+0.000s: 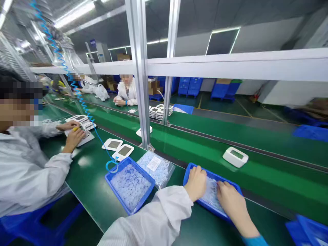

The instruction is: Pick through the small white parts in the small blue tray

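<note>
My left hand (196,183), in a white sleeve, is over the left end of a blue tray (189,168) of small clear-white parts (210,192). Its fingers are curled closed and the fingertips are hidden. Across the same tray, my right hand (232,201) reaches in from the right with its fingers bent together among the parts. Whatever either hand pinches is too small or too hidden to name. To the left lie a clear bag (160,174) of similar parts with a white label and a second blue tray (151,182) full of bluish-white small pieces.
A green conveyor belt (194,143) runs behind, carrying a white device with a screen (235,157). Two more such devices (123,152) lie left. A coiled blue hose (85,107) hangs down. A co-worker (33,171) handles devices at left; blue bins (307,230) stand at lower right.
</note>
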The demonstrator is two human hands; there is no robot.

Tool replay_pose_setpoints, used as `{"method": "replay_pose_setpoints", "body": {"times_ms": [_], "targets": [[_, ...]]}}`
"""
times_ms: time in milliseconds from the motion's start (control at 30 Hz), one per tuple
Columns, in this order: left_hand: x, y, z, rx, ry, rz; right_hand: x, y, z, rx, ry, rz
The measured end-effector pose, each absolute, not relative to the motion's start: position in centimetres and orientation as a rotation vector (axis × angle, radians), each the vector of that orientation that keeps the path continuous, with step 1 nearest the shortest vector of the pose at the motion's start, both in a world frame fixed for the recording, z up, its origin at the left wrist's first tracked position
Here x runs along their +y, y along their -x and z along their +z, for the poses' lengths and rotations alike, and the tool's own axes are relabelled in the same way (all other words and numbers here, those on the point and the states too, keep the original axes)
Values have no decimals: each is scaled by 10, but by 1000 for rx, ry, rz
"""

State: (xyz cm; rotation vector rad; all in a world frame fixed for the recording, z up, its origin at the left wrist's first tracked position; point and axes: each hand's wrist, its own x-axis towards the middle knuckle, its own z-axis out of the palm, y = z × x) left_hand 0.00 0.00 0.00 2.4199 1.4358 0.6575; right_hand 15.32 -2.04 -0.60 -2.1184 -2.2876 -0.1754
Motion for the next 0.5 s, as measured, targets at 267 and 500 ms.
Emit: {"method": "replay_pose_setpoints", "body": {"times_ms": [267, 500], "targets": [[9, -2, -8, 1348, -2347, 802, -19, -156, -7, -2195, 2123, -253], [6, -1, -6, 1339, -2335, 837, -23, -155, -11, -2189, 2122, -309]]}}
